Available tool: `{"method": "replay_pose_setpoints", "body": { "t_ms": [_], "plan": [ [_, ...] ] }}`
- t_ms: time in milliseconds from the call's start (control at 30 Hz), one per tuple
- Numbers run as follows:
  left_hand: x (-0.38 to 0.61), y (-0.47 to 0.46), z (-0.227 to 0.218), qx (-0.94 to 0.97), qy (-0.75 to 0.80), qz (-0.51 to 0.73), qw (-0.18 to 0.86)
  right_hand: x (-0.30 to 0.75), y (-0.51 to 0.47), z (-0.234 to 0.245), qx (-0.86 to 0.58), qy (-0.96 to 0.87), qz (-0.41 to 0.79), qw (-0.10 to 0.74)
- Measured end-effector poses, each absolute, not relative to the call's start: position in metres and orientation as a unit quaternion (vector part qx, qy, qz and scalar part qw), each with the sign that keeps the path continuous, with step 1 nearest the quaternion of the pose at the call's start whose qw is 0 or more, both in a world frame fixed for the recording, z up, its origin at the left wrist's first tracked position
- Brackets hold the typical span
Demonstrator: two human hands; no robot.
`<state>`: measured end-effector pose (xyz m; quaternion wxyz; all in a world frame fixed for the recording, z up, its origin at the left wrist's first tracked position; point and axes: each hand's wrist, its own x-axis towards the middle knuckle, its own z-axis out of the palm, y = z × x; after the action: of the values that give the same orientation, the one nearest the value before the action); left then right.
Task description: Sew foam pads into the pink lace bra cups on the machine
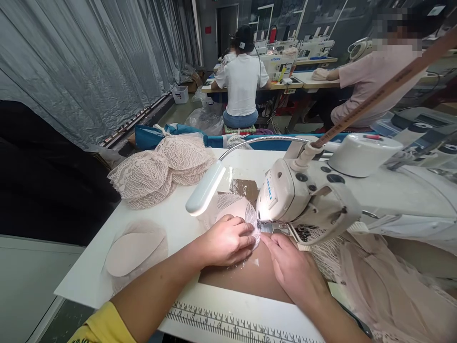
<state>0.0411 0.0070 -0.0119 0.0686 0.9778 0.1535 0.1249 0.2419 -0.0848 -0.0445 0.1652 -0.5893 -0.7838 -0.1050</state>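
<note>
White bin [179, 95]: contents unclear. Lace cup [235, 207]: edge runs toward you, long axis obscured. Your left hand [225, 241]: fingers together atop it; right hand [293, 264]: at edge, pinch indeterminable.

Garment sewing workshop: JUKI sewing machine [282, 186] along tabletop [180, 216]'s right side, lace cups [141, 176] stacked near far-left corner, seated co-workers [243, 81], more machines [278, 66] past far edge.

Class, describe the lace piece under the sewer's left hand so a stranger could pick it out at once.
Start at the nearest white sewing machine, marked JUKI. Just left of it in the picture, the person's left hand rests on a pale lace piece. Unlike the stacked lace pieces farther left, which no hand touches, this one lies under that hand.
</note>
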Motion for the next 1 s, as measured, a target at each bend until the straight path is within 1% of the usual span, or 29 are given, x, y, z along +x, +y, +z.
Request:
{"method": "replay_pose_setpoints", "body": {
  "t_ms": [133, 267, 467, 633, 833, 1000],
  "plan": [
    [0.039, 0.006, -0.013, 0.978, 0.143, 0.125, 0.082, 0.245, -0.084, -0.047, -0.619, -0.757, -0.115, 0.175],
    [0.039, 0.005, -0.013, 0.979, 0.128, 0.133, 0.09, 0.242, -0.084, -0.041, -0.567, -0.796, -0.088, 0.193],
    [0.042, 0.002, -0.016, 0.979, 0.133, 0.129, 0.084, 0.239, -0.087, -0.036, -0.545, -0.813, -0.095, 0.181],
    [0.042, 0.004, -0.017, 0.977, 0.144, 0.129, 0.084, 0.237, -0.086, -0.038, -0.559, -0.803, -0.103, 0.18],
    [0.042, 0.01, -0.016, 0.974, 0.155, 0.134, 0.097, 0.237, -0.082, -0.042, -0.585, -0.787, -0.123, 0.152],
    [0.043, 0.014, -0.017, 0.969, 0.176, 0.147, 0.096, 0.239, -0.082, -0.043, -0.574, -0.79, -0.125, 0.173]
  ]
}}
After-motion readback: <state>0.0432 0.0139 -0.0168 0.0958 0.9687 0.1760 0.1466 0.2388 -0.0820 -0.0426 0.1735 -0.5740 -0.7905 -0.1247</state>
